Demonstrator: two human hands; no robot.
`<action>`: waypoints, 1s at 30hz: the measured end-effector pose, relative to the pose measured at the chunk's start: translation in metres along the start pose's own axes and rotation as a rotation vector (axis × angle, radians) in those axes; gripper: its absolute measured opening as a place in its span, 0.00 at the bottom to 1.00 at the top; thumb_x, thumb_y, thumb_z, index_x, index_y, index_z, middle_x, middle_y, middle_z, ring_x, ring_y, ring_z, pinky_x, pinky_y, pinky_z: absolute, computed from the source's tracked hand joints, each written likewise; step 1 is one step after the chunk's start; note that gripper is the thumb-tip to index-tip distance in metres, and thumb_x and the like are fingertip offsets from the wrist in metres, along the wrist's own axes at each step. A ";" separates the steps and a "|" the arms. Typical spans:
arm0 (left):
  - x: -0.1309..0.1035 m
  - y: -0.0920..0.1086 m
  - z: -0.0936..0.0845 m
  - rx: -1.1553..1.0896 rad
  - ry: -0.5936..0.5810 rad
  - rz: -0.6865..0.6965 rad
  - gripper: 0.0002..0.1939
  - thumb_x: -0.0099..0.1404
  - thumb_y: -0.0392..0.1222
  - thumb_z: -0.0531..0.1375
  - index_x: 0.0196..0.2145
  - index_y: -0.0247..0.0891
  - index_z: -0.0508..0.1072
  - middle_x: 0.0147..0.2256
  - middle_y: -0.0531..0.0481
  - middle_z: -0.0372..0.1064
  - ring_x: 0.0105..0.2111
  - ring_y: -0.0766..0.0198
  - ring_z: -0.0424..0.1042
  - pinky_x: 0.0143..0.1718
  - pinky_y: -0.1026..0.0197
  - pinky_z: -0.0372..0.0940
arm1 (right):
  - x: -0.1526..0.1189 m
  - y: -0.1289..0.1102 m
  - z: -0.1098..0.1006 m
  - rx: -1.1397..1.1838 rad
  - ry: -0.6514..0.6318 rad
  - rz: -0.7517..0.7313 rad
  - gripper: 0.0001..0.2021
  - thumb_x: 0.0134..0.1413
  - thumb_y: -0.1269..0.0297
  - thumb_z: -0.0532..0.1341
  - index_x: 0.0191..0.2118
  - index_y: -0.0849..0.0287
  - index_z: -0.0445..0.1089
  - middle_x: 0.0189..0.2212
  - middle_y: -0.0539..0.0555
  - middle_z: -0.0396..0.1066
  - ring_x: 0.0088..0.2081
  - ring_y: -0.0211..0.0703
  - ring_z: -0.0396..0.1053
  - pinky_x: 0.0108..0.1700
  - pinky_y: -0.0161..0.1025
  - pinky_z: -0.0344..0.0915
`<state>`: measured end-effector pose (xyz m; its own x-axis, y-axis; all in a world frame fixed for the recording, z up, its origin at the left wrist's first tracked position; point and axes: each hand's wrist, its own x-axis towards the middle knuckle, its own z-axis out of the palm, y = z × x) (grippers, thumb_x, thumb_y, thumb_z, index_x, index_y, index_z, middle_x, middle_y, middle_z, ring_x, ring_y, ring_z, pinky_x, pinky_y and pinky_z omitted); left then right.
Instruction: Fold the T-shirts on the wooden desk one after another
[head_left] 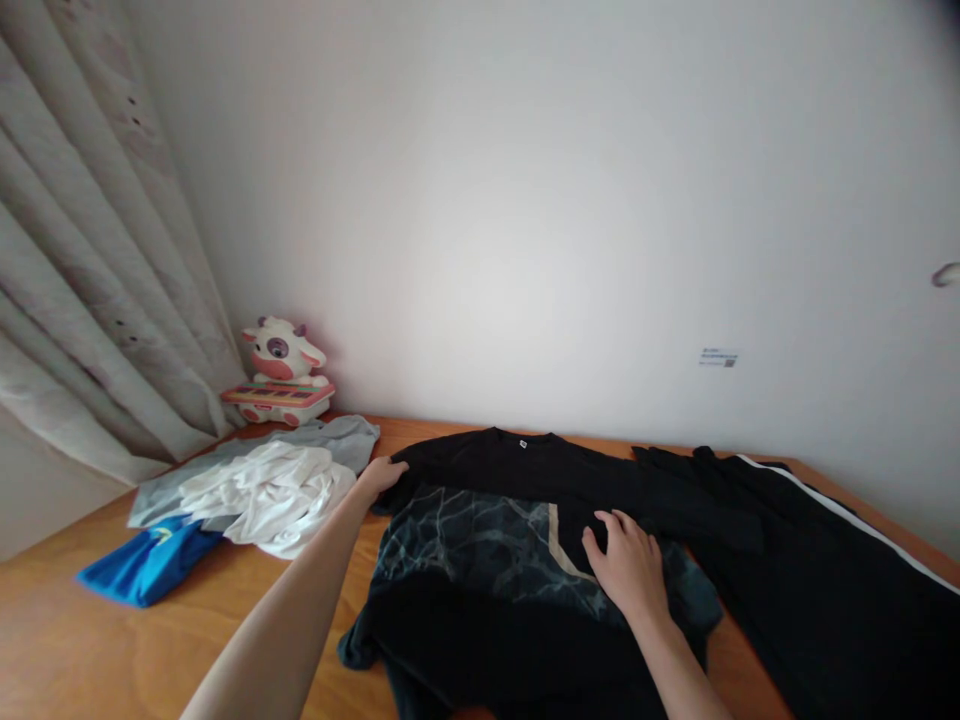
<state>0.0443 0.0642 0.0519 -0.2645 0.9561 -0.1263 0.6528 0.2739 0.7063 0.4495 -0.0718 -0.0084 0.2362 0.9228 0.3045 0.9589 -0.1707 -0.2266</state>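
A black shirt [465, 640] with a dark marbled band and a beige stripe is spread on the wooden table, its collar toward the wall. My left hand [384, 474] pinches the black sleeve at the shirt's upper left. Over the shirt's right half, beside the beige stripe, my right hand [626, 562] rests with its fingers apart and nothing gripped. Dark sleeve cloth reaches to the right, over the edge of black trousers [817, 580] with a white side stripe.
On the wooden table [187, 650], left of the shirt, lie a white garment [277, 495], grey cloth [345, 435] and a blue cloth [150, 562]. A cow-shaped toy keyboard [281, 372] stands behind them near a curtain [97, 250]. A wall [510, 220] rises behind.
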 end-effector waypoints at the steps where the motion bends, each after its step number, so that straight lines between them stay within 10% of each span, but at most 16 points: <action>1: -0.001 0.003 0.000 -0.040 -0.027 0.005 0.19 0.70 0.49 0.61 0.54 0.37 0.70 0.51 0.44 0.71 0.48 0.53 0.74 0.46 0.50 0.72 | 0.000 0.000 0.000 0.003 0.003 0.000 0.22 0.65 0.57 0.50 0.57 0.60 0.70 0.59 0.65 0.67 0.61 0.59 0.64 0.62 0.59 0.54; 11: -0.009 0.031 -0.034 -0.304 -0.222 0.276 0.26 0.50 0.62 0.69 0.35 0.41 0.67 0.29 0.55 0.73 0.28 0.64 0.73 0.25 0.67 0.63 | 0.002 -0.002 -0.004 0.005 0.016 0.014 0.21 0.63 0.57 0.51 0.55 0.58 0.71 0.57 0.64 0.68 0.58 0.59 0.66 0.61 0.56 0.56; 25: -0.054 0.052 0.066 0.241 0.028 0.375 0.29 0.54 0.59 0.67 0.45 0.34 0.71 0.49 0.29 0.73 0.52 0.37 0.73 0.52 0.46 0.65 | 0.003 0.000 -0.002 0.011 0.013 0.022 0.20 0.63 0.58 0.53 0.55 0.58 0.71 0.57 0.63 0.69 0.59 0.57 0.66 0.61 0.54 0.56; 30: -0.046 0.055 0.073 0.340 0.004 0.338 0.29 0.54 0.35 0.65 0.54 0.33 0.72 0.52 0.29 0.73 0.52 0.40 0.74 0.52 0.48 0.67 | 0.003 0.000 -0.003 0.018 -0.005 0.021 0.20 0.63 0.58 0.53 0.55 0.58 0.71 0.57 0.63 0.68 0.59 0.58 0.65 0.62 0.54 0.56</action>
<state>0.1445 0.0432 0.0454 0.0008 0.9972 0.0745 0.8976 -0.0335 0.4395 0.4506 -0.0703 -0.0044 0.2549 0.9210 0.2947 0.9508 -0.1832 -0.2499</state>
